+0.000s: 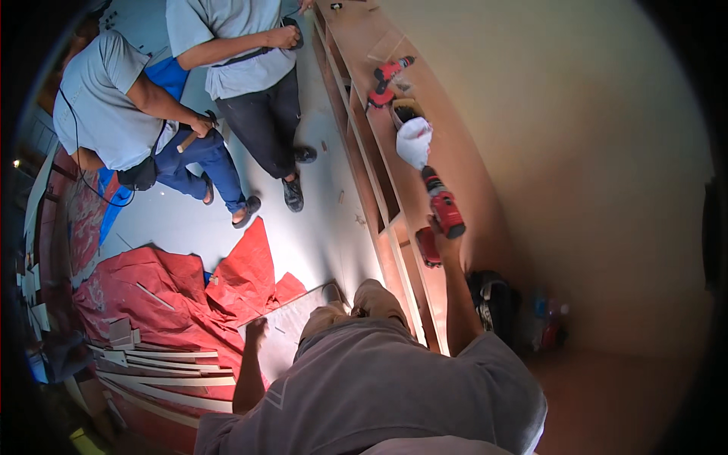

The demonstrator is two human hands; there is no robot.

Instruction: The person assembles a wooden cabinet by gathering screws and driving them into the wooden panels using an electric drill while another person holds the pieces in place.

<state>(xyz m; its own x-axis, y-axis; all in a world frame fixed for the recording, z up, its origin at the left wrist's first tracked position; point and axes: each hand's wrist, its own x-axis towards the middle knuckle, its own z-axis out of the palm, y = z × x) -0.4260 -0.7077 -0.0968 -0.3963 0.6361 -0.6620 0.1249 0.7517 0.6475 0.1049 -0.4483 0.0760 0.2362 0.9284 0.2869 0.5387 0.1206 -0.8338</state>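
My right hand (447, 236) is wrapped round the grip of a red and black cordless drill (444, 203). The drill is over the long wooden cabinet top, its chuck pointing away from me and its red battery (428, 248) low on the left. Just beyond the chuck is a white bag (414, 142), beside a dark-filled container (406, 111). My left hand (257, 329) hangs low on the left, by the edge of a pale board (282, 341). It is in shadow, and its fingers do not show clearly.
A second red drill (391, 70) lies farther along the wooden cabinet (447, 114). A black bag (493, 297) and bottles (547, 315) stand right of my arm. Red sheeting (171, 292) and wood strips (171, 371) cover the left floor. Two people stand ahead, one holding a hammer (196, 135).
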